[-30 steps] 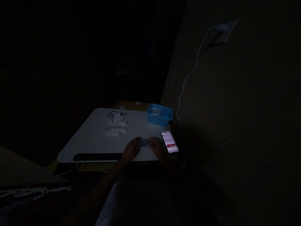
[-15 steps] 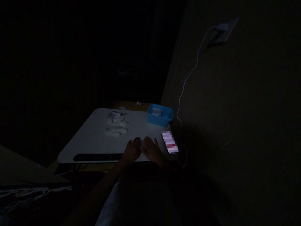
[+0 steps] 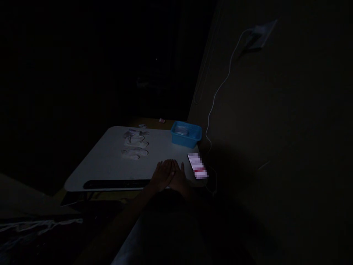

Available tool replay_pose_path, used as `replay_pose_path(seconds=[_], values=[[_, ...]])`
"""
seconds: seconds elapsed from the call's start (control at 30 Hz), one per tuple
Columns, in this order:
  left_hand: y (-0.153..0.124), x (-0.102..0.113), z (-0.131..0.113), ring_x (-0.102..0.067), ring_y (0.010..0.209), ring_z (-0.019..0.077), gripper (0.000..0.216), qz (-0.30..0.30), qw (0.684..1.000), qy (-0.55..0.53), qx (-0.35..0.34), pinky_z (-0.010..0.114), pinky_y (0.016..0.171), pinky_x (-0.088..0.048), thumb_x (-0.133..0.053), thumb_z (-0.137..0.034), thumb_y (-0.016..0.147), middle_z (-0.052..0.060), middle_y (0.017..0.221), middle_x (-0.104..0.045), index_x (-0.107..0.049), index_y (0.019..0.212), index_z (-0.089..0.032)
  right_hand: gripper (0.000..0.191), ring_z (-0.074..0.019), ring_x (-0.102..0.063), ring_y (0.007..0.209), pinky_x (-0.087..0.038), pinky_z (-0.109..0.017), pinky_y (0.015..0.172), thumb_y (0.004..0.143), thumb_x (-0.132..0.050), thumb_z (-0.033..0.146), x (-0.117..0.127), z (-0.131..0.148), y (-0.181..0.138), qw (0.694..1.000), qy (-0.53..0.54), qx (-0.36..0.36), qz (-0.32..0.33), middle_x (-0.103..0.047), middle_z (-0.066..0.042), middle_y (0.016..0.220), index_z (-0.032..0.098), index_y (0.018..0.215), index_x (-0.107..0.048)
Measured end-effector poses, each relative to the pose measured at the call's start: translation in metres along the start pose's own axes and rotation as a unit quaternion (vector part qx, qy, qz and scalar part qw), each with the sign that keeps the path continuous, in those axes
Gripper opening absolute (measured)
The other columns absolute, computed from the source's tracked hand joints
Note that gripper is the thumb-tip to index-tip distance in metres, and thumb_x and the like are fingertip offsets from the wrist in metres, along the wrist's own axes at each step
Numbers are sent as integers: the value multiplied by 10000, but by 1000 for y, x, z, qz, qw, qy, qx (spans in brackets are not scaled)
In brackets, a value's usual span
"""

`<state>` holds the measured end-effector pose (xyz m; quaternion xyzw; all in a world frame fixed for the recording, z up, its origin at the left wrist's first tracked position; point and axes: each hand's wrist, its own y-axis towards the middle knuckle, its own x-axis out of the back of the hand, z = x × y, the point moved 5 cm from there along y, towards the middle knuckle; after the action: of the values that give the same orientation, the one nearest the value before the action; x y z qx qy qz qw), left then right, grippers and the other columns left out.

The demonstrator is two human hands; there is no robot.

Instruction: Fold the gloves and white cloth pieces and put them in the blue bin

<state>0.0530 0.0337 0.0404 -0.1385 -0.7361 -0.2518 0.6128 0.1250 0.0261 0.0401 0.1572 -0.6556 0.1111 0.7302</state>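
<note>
My left hand (image 3: 162,175) lies flat near the front edge of the white table (image 3: 102,162), its fingers stretched out and reaching over the fingers of my right hand (image 3: 178,179). The right hand is flat too, with its thumb apart. The two hands touch and overlap. Whatever is beneath them is hidden. A phone (image 3: 197,167) with a lit screen rests just right of my right hand. To the left lie several crumpled pale, partly see-through items (image 3: 135,151), too dim to name.
A blue plastic basket (image 3: 184,140) with a clear packet (image 3: 181,130) in it stands at the table's back right corner. A white cable (image 3: 211,106) runs down the wall from a socket (image 3: 261,36). Behind the table is a small pink-and-white object (image 3: 161,120). The room is very dark.
My left hand has moved right, over the right hand's fingers. The small pale, see-through piece that showed between the hands is now covered. The view has shifted slightly.
</note>
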Motion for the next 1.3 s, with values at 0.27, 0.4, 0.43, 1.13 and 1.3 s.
replay_pose_path(seconds=[0.27, 0.4, 0.43, 1.13, 1.3], values=[[1, -9, 3, -210, 1304, 229, 539, 65, 997, 15, 45, 492, 1027, -128, -91, -384, 900, 122, 1390, -308, -270, 1348, -141, 644, -262, -38, 1329, 32, -516, 1034, 823, -344, 406, 0, -1, 0, 1000, 5, -22, 9, -182, -128, 1434, 117, 1376, -184], [-3, -11, 12, -202, 1308, 209, 507, 73, 996, 25, 50, 517, 1017, -134, -91, -344, 905, 101, 1408, -268, -270, 1346, -171, 680, -263, -71, 1326, 19, -513, 1032, 805, -343, 457, -2, -1, 1, 1000, 8, -29, -1, -205, -146, 1425, 93, 1365, -214], [-5, -12, 15, -200, 1309, 208, 502, 71, 996, 29, 53, 524, 1015, -135, -96, -334, 904, 100, 1412, -258, -271, 1345, -169, 697, -262, -75, 1325, 16, -513, 1032, 799, -342, 478, -2, -2, 1, 1000, 10, -30, -4, -207, -150, 1423, 88, 1364, -216], [-11, 6, 63, -298, 1266, 239, 459, 2, 993, 48, 108, 510, 972, -256, -270, -255, 852, 118, 1375, -343, -383, 1284, -151, 686, -224, -140, 1320, -50, -439, 1052, 838, -282, 522, -1, -5, -10, 999, 29, -19, -33, -223, -161, 1412, 57, 1342, -264], [-2, 18, 54, -319, 1255, 208, 449, -31, 997, 22, 70, 440, 998, -258, -250, -262, 869, 90, 1359, -379, -368, 1294, -179, 709, -231, -111, 1325, -46, -466, 1044, 835, -255, 553, 1, -2, -9, 999, 24, -29, -28, -202, -162, 1417, 59, 1344, -258]])
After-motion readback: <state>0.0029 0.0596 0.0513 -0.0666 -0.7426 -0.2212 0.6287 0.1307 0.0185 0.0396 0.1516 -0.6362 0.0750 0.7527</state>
